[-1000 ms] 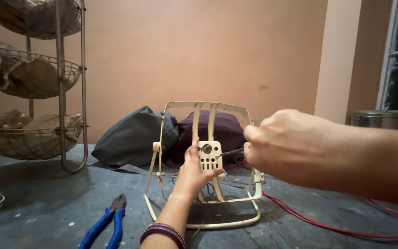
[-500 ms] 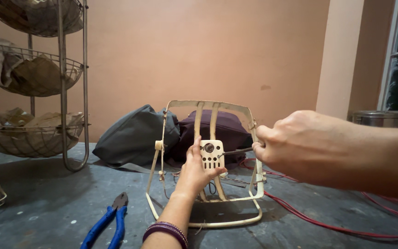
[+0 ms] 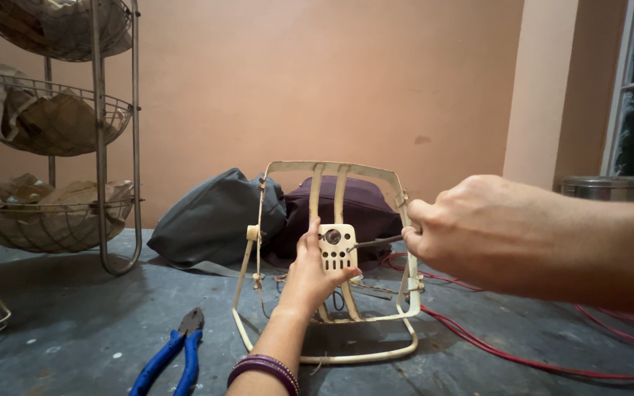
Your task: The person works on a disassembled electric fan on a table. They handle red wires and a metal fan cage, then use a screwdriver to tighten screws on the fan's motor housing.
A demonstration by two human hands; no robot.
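Blue-handled pliers (image 3: 169, 358) lie at left on the grey floor (image 3: 75, 330). At centre I see my left hand (image 3: 310, 275) clasping the cream perforated plate (image 3: 337, 249) inside the cream metal fan frame (image 3: 332, 257). From the right, my right hand (image 3: 471, 231) closes around a thin metal screwdriver (image 3: 374, 242), its shaft running leftward, tip at the plate.

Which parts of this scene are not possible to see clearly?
- Head view: screwdriver handle, hidden inside the right hand.
- Screw under its tip: too small.
- Left hand fingers: behind the cream plate.
- Pliers handles: cut by the bottom edge.
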